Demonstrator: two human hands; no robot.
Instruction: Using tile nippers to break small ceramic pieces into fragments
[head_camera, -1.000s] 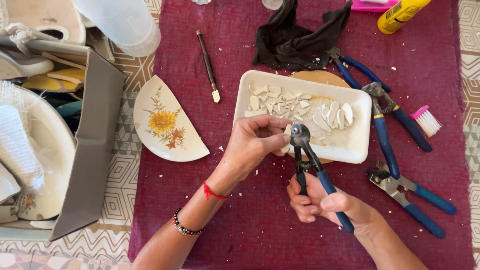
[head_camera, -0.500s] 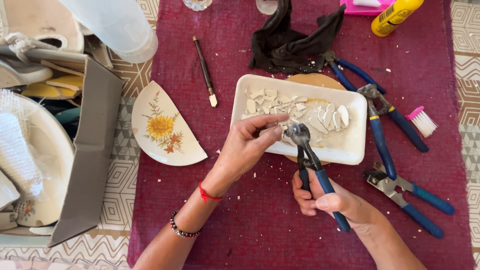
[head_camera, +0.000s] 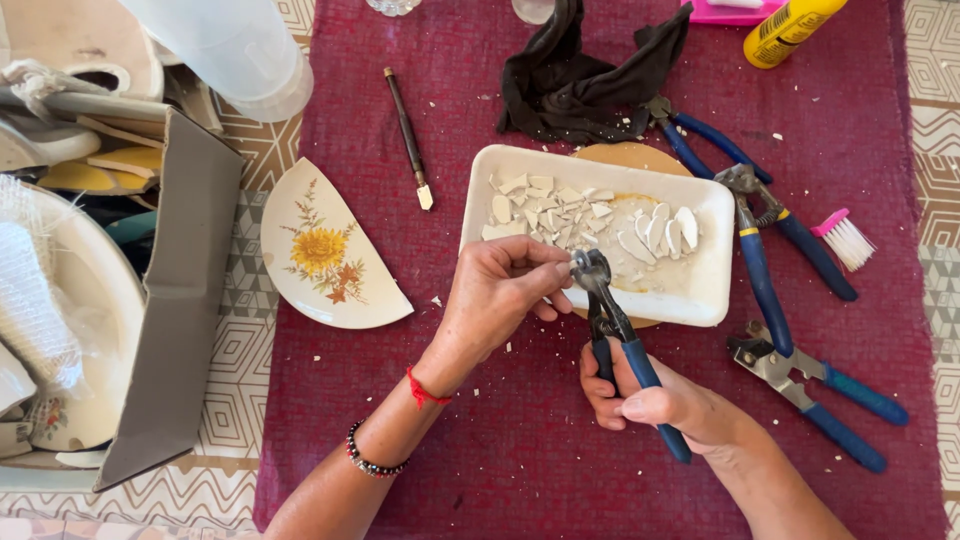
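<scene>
My right hand (head_camera: 665, 405) grips the blue handles of wheeled tile nippers (head_camera: 612, 330), whose round jaws sit at the near rim of a white rectangular tray (head_camera: 716, 290). My left hand (head_camera: 500, 295) has its fingertips pinched right at the jaws, apparently on a small ceramic piece that the fingers hide. The tray holds several pale ceramic shards (head_camera: 560, 210). Everything lies on a dark red mat (head_camera: 520, 450).
A broken plate half with a yellow flower (head_camera: 325, 255) lies left of the tray. A scoring tool (head_camera: 408, 135), black cloth (head_camera: 590, 70), two more blue-handled pliers (head_camera: 760, 260) (head_camera: 815, 395), a pink brush (head_camera: 845, 238) and a yellow bottle (head_camera: 790, 28) surround it. A cardboard box of crockery (head_camera: 160, 300) stands at left.
My hands stay in almost the same pose at the tray's near rim; only the view has shifted slightly.
</scene>
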